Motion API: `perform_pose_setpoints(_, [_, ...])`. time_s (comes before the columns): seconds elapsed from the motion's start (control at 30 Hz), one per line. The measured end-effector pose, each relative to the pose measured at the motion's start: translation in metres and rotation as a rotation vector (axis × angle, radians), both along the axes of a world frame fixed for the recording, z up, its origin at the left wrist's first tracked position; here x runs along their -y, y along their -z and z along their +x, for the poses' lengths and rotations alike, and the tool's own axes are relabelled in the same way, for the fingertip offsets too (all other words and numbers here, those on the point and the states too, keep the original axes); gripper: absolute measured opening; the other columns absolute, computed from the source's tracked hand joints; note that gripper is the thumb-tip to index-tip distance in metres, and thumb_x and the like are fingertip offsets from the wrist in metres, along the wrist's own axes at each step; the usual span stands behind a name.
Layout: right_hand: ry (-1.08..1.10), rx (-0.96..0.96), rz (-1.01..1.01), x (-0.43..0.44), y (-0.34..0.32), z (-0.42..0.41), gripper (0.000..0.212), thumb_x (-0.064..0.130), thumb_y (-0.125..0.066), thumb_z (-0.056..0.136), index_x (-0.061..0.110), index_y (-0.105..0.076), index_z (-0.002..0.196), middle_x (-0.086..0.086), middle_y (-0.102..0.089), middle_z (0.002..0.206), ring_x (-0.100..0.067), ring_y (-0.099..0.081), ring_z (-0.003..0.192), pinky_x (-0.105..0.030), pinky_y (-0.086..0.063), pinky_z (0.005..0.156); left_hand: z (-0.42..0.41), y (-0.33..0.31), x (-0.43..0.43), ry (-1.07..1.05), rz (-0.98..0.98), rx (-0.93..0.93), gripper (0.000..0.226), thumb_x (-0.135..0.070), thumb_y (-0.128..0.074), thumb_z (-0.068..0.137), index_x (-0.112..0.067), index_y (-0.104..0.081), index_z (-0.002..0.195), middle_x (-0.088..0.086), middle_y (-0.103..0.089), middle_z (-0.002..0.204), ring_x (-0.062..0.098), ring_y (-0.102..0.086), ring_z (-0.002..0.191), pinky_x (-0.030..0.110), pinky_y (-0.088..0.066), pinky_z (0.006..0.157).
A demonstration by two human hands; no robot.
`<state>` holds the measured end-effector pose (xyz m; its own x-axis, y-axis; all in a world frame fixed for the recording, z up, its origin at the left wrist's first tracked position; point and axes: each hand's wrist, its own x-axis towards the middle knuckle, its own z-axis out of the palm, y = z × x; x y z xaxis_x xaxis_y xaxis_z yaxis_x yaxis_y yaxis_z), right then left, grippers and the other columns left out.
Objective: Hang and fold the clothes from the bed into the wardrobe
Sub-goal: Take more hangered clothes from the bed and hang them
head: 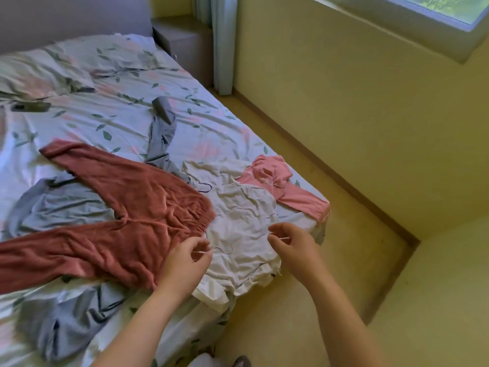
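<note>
A white top [238, 223] lies crumpled at the bed's near right corner. My left hand [188, 256] pinches a thin white strap of it at its left side. My right hand [289, 241] pinches another thin strap at its right side. A thin wire hanger hook [225, 250] shows on the white top between my hands. Rust-red trousers [127, 207] spread across the bed to the left. A grey garment [60, 205] lies under them, and a pink garment [280, 184] sits at the bed's right edge. The wardrobe is out of sight.
The floral bedsheet [111, 117] covers the bed, with pillows [53, 67] at the head. A dark phone-like object [31, 106] lies at far left. Another grey garment [63, 321] hangs over the near edge. Yellow floor [330, 260] and wall run along the right; a curtain [222, 43] hangs in the corner.
</note>
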<state>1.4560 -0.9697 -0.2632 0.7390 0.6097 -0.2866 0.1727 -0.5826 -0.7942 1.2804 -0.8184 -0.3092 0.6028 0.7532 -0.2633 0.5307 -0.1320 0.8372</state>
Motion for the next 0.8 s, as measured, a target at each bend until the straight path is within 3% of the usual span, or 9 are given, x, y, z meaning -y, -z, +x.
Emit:
perform_pose_setpoints(0.13, [-0.018,-0.018,-0.029,-0.02,0.012,0.011,0.021,0.026,-0.063,0.092,0.023,-0.067,0.113,0.015,-0.067,0.098,0.004,-0.061,0.085,-0.006,-0.044,0.056,0.002,0.024,-0.019,0.007,-0.034,-0.077,0.021,-0.014,-0.067,0.085,-0.018,-0.067,0.106,-0.008,-0.068,0.095,0.007,-0.061,0.071,0.022,-0.047,0.067])
perform_pose_setpoints(0.27, [-0.054,-0.039,-0.069,-0.037,0.029,0.025,0.021,0.026,-0.062,0.092,0.023,-0.067,0.112,0.015,-0.066,0.097,0.005,-0.06,0.085,-0.005,-0.042,0.054,0.007,0.047,-0.032,-0.016,-0.084,-0.151,0.02,-0.016,-0.068,0.084,-0.018,-0.067,0.104,-0.005,-0.068,0.097,0.014,-0.065,0.083,0.04,-0.057,0.078])
perform_pose_setpoints(0.37, [-0.09,-0.069,-0.101,-0.048,0.043,0.039,0.02,0.026,-0.062,0.092,0.024,-0.067,0.111,0.016,-0.066,0.095,0.005,-0.06,0.083,-0.007,-0.042,0.057,0.015,0.064,-0.04,-0.037,-0.123,-0.19,0.018,-0.017,-0.068,0.084,-0.02,-0.066,0.101,-0.006,-0.068,0.096,0.016,-0.066,0.087,0.044,-0.057,0.079])
perform_pose_setpoints(0.53, [-0.176,-0.129,-0.151,-0.069,0.073,0.073,0.02,0.024,-0.062,0.091,0.024,-0.067,0.111,0.016,-0.067,0.096,0.005,-0.061,0.085,-0.009,-0.044,0.064,0.04,0.097,-0.054,-0.051,-0.115,-0.329,0.019,-0.018,-0.067,0.083,-0.021,-0.065,0.101,-0.003,-0.067,0.1,0.014,-0.062,0.089,0.03,-0.05,0.083])
perform_pose_setpoints(0.67, [-0.267,-0.157,-0.201,-0.088,0.101,0.108,0.019,0.024,-0.06,0.091,0.025,-0.067,0.108,0.016,-0.066,0.095,0.006,-0.061,0.083,-0.006,-0.043,0.058,0.067,0.127,-0.06,-0.062,-0.162,-0.41,0.027,-0.018,-0.066,0.083,-0.017,-0.065,0.11,-0.003,-0.064,0.105,0.014,-0.06,0.095,0.027,-0.046,0.082])
perform_pose_setpoints(0.8, [-0.297,-0.171,-0.225,-0.11,0.128,0.14,0.019,0.022,-0.059,0.092,0.025,-0.067,0.109,0.016,-0.065,0.094,0.003,-0.061,0.085,-0.009,-0.043,0.064,0.093,0.162,-0.066,-0.068,-0.206,-0.488,0.034,-0.019,-0.065,0.084,-0.014,-0.063,0.118,0.002,-0.062,0.117,0.018,-0.059,0.104,0.029,-0.046,0.091])
